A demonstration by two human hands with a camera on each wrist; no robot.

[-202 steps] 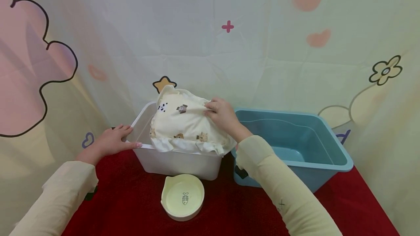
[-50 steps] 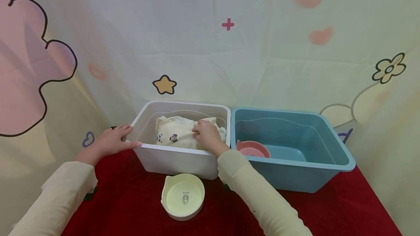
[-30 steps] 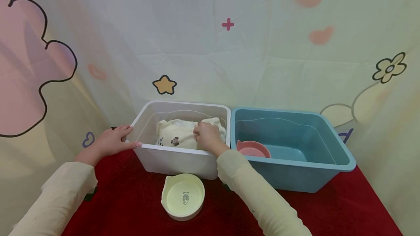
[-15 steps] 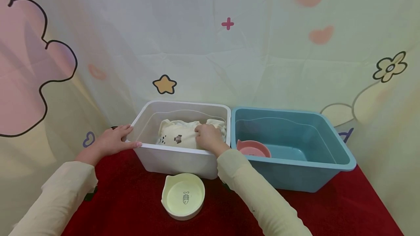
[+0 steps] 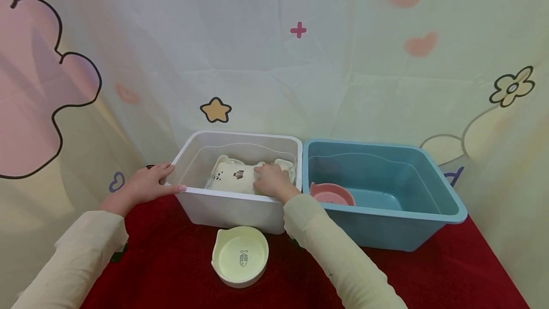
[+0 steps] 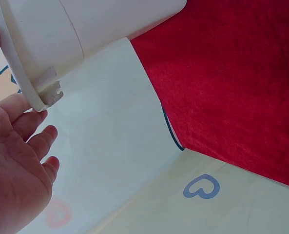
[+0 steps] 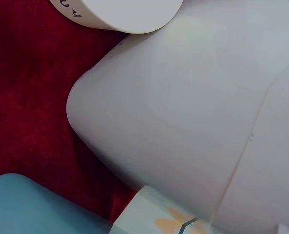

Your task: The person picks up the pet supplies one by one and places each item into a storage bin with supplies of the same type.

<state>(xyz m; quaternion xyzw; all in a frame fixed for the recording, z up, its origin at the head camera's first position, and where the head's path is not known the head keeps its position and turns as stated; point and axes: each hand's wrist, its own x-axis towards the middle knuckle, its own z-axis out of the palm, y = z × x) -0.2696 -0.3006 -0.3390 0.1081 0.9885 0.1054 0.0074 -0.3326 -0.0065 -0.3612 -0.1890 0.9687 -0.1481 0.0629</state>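
Note:
In the head view my left hand [image 5: 143, 186] rests on the left corner of a white plastic bin [image 5: 231, 209], thumb along its front rim. The left wrist view shows its fingers [image 6: 43, 141] relaxed below the rim. My right hand [image 5: 273, 180] is inside the bin, holding a cream ruffled cushion [image 5: 233, 178] printed with animal faces; its fingertips are partly hidden in the cloth. The cushion lies low in the bin, its lower part behind the front wall. In the right wrist view only the bin's outer side [image 7: 173, 107] fills the middle, and the hand is out of sight.
A blue bin [image 5: 386, 225] stands against the white one's right side, with a pink bowl [image 5: 332, 194] inside at its front left. A pale yellow cat-eared bowl [image 5: 241, 256] with a fishbone print sits in front on the red cloth [image 5: 171, 266]. A printed curtain [image 5: 343, 61] hangs behind.
Since the earliest frame the right hand has lowered the cushion from above the white rim into the bin. Lately the cushion has shifted slightly right. The left hand has stayed on the rim.

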